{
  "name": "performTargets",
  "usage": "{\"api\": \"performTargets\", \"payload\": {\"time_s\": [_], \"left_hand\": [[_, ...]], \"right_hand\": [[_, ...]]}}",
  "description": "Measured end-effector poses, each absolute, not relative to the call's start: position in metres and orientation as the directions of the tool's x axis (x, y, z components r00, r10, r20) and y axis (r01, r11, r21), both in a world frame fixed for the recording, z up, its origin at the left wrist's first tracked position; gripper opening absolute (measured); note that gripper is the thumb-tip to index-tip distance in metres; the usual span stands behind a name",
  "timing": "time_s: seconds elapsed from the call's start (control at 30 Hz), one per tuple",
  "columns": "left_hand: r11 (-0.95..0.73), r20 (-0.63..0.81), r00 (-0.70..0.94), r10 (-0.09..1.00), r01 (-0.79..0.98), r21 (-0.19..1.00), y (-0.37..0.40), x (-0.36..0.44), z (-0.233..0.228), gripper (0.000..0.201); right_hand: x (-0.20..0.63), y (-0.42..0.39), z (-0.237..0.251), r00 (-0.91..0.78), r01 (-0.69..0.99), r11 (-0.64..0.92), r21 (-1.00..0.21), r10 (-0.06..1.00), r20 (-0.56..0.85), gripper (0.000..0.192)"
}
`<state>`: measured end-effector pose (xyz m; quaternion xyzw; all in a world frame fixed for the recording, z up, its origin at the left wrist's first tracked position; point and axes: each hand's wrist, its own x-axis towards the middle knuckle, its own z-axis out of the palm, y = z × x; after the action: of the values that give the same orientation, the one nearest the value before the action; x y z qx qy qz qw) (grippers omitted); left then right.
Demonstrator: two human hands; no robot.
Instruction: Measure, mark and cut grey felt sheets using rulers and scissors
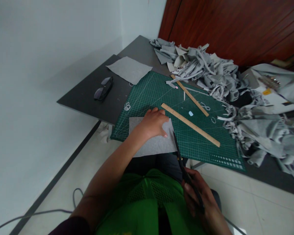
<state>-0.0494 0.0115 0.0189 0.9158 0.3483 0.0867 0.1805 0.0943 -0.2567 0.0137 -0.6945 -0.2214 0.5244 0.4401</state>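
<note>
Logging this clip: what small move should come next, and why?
Probably close the scissors and advance along the felt edge: the right hand holds them with blades at its right edge, while the left hand presses it flat on the mat.

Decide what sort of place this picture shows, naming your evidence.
Probably a small fabric-cutting workbench: a green cutting mat, wooden rulers, a heap of grey fabric offcuts, and scissors at a grey felt sheet.

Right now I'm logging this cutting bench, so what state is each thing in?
Left hand: pressed flat on the felt sheet.
Felt sheet: flat, overhanging the cutting mat's near edge.
Right hand: gripping the scissors.
Scissors: blades along the sheet's right edge.
Cutting mat: flat on the table.
Sunglasses: folded.
Scrap pile: heaped.
</note>
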Motion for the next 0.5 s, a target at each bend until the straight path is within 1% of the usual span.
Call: {"api": "performTargets", "payload": {"time_s": [0.1, 0.3, 0.43, 0.5], "left_hand": [[-0.688, 0.006, 0.75, 0.661, 0.603, 0.404, 0.0118, -0.0502, 0.0204, 0.054], [-0.697, 0.024, 0.753, 0.658, 0.597, 0.398, 0.0133, -0.0501, 0.0187, 0.047], [-0.697, 0.007, 0.76, 0.65, 0.592, 0.405, 0.0142, -0.0503, 0.0189, 0.047], [-0.696, 0.009, 0.76, 0.65, 0.59, 0.41, 0.0145, -0.0506, 0.0191, 0.048]], "right_hand": [[0.0969, -0.2555, 0.0135, 0.353, -0.118, -0.522, -0.845, 0.773, -0.527, 0.049], [0.0954, -0.2497, 0.012, 0.383, -0.091, -0.521, -0.849, 0.769, -0.512, 0.052], [0.0939, -0.2486, 0.0132, 0.387, -0.052, -0.511, -0.858, 0.782, -0.489, 0.052], [0.0931, -0.2489, 0.014, 0.377, -0.061, -0.508, -0.859, 0.786, -0.491, 0.052]]}}
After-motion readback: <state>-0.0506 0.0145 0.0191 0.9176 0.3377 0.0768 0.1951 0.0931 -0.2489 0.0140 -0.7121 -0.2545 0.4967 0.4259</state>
